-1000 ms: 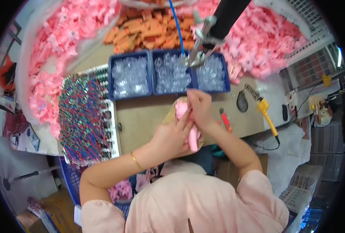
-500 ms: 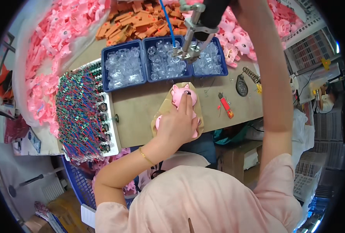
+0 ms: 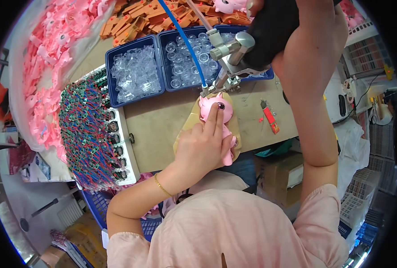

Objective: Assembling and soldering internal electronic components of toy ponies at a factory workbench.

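Note:
A pink animal-shaped toy half [image 3: 211, 107] with a dark eye lies in a yellowish holder [image 3: 192, 118] at the table's front. My left hand [image 3: 198, 145] holds it down, two fingers stretched over the head near the eye and the thumb on the body's right side. My right hand [image 3: 312, 51] grips a black-handled tool [image 3: 270, 38] with a metal head, a blue tube and a paler tube; I cannot make out its exact kind. Its metal end hangs just above and behind the toy's head. My right fingers are partly hidden behind the handle.
Blue bins [image 3: 135, 71] of clear plastic parts stand behind the toy. Left lie bundled wires [image 3: 86, 129] in a white tray [image 3: 130, 152] and a bag of pink parts [image 3: 51, 49]. Orange pieces [image 3: 149, 22] are heaped behind. A red cutter [image 3: 270, 118] lies right.
My right hand has brought the tool down and nearer, its metal end now close to the toy's head. My left hand stays on the toy. The view has shifted slightly.

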A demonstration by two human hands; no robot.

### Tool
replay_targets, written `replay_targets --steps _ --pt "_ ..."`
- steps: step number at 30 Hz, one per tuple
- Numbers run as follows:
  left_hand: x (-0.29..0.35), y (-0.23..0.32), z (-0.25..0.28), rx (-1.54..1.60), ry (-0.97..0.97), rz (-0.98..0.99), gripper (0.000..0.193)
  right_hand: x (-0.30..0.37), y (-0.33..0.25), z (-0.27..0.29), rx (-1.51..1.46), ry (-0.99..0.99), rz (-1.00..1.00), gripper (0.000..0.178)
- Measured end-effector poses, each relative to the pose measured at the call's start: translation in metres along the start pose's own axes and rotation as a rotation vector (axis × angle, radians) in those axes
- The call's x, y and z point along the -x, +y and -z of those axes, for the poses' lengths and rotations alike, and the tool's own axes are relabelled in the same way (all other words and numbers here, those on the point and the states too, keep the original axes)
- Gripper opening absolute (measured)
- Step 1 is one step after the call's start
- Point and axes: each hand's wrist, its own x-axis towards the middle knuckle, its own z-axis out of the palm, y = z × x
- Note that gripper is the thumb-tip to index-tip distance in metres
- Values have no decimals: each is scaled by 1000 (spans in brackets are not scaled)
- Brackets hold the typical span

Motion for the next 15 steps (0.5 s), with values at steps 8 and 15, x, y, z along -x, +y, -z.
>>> replay_targets --steps 8,15 --pt "-2 -3 -3 -3 7 1 55 -1 4 -8 -34 38 -21 30" --pt "-4 -2 1 40 -5 16 51 -1 16 2 -169 -77 -136 22"
